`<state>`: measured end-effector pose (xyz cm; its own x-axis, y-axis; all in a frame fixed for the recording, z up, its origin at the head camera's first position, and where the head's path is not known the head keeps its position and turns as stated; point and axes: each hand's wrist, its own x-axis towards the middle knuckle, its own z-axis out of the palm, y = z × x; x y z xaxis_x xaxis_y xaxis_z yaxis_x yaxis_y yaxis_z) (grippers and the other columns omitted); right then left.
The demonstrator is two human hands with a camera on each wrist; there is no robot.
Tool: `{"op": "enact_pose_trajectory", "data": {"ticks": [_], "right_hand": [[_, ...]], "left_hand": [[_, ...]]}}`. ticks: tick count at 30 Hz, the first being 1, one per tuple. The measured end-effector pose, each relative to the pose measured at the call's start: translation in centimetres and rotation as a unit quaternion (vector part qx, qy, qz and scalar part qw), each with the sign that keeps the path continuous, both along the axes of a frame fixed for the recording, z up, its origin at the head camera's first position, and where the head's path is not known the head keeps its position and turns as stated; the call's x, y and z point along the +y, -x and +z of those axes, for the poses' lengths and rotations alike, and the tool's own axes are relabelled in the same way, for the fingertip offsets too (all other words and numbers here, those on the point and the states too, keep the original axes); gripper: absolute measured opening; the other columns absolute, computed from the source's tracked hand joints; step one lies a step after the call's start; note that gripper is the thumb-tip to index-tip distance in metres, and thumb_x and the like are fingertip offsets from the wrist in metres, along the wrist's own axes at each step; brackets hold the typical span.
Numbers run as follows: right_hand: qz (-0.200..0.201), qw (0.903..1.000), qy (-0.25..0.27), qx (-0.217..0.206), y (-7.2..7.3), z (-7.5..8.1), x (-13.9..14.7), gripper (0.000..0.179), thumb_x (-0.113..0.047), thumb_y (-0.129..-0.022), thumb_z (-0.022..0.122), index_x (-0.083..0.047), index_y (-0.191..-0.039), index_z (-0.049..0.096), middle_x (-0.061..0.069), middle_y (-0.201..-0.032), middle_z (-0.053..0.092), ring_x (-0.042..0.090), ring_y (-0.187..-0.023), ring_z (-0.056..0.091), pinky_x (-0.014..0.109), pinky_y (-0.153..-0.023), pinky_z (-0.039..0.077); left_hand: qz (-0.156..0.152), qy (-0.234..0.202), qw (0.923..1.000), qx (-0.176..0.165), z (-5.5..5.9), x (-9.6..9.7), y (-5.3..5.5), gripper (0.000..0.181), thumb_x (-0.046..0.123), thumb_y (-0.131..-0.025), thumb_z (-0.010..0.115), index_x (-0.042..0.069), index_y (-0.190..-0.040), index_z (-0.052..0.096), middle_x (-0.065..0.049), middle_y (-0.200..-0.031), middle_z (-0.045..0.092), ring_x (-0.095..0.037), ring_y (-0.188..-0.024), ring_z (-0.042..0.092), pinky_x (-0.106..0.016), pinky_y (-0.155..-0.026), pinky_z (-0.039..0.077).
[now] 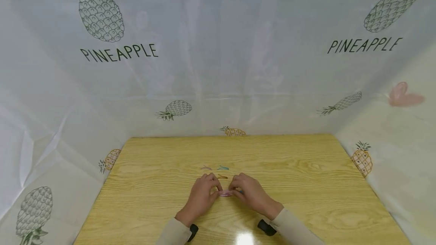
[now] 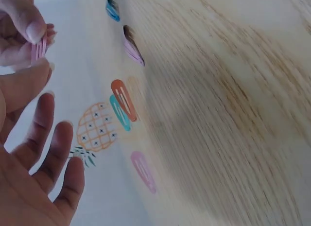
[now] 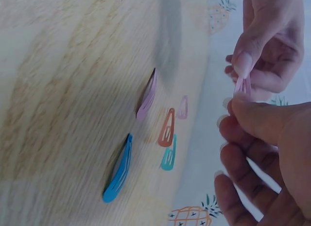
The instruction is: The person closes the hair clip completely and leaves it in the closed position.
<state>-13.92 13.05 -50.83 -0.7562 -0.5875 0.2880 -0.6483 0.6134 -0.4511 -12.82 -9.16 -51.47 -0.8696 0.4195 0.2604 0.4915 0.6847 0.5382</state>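
A pink snap hair clip (image 1: 225, 192) is held between my two hands, low over the table. My left hand (image 1: 201, 195) pinches one end between thumb and forefinger; in the left wrist view its other fingers (image 2: 57, 150) are spread loosely. My right hand (image 1: 251, 193) pinches the other end, as the right wrist view shows on the pink clip (image 3: 243, 85). On the table nearby lie a blue hair clip (image 3: 118, 172) and a pinkish-purple one (image 3: 147, 100). Beyond the hands are an orange clip (image 1: 223, 177), a teal clip (image 1: 223, 168) and another pink clip (image 1: 206, 168).
The wood-grain table (image 1: 163, 158) spreads out on both sides of the hands. White cloth (image 1: 218, 67) printed with pineapples hangs behind it and at its sides. A bright light reflection lies near the front edge.
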Motion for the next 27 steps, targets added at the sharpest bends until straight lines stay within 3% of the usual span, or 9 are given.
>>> {"op": "enact_pose_trajectory", "data": {"ticks": [5,10,16,22,27], "right_hand": [[0.035,0.9990,0.017,-0.021,0.0,-0.2,0.7,0.008,-0.009,-0.094,0.080,-0.017,-0.095,0.080,-0.010,-0.093,0.072,0.013,-0.085,0.062,0.024,-0.074,0.052],[0.063,0.9975,0.032,-0.004,-0.2,-0.5,1.2,0.011,-0.006,-0.092,0.081,-0.016,-0.097,0.080,-0.012,-0.096,0.072,0.012,-0.085,0.063,0.022,-0.074,0.052],[0.072,0.9963,0.043,0.017,-0.3,-0.8,1.4,0.012,-0.008,-0.092,0.082,-0.019,-0.098,0.080,-0.012,-0.098,0.071,0.013,-0.086,0.063,0.022,-0.074,0.052],[0.056,0.9934,0.060,0.080,-0.4,-1.0,1.2,0.020,-0.011,-0.085,0.090,-0.018,-0.099,0.077,-0.010,-0.099,0.067,0.011,-0.086,0.061,0.022,-0.075,0.054],[0.050,0.9866,0.057,0.144,-0.4,-1.1,1.1,0.029,-0.012,-0.077,0.096,-0.019,-0.096,0.076,-0.010,-0.098,0.065,0.006,-0.084,0.057,0.021,-0.073,0.052]], "left_hand": [[-0.034,-0.024,0.9986,-0.032,0.0,-0.1,0.1,0.013,0.009,-0.088,0.086,0.018,-0.085,0.078,0.011,-0.097,0.059,-0.013,-0.093,0.056,-0.035,-0.084,0.046],[-0.061,-0.048,0.9953,-0.057,0.0,-0.2,0.1,0.012,0.008,-0.089,0.086,0.017,-0.086,0.078,0.012,-0.097,0.054,-0.018,-0.092,0.054,-0.034,-0.085,0.045],[-0.078,-0.081,0.9904,-0.081,-0.1,-0.7,0.0,0.006,0.013,-0.092,0.083,0.016,-0.088,0.080,0.002,-0.095,0.055,-0.024,-0.090,0.051,-0.029,-0.082,0.041],[-0.073,-0.123,0.9801,-0.138,-0.2,-1.0,0.1,0.011,0.016,-0.100,0.076,0.010,-0.090,0.078,-0.011,-0.097,0.055,-0.028,-0.093,0.052,-0.034,-0.084,0.044],[-0.079,-0.157,0.9667,-0.186,0.0,-1.0,0.2,0.014,0.014,-0.101,0.073,0.006,-0.090,0.076,-0.007,-0.097,0.055,-0.030,-0.096,0.054,-0.036,-0.083,0.040]]}}
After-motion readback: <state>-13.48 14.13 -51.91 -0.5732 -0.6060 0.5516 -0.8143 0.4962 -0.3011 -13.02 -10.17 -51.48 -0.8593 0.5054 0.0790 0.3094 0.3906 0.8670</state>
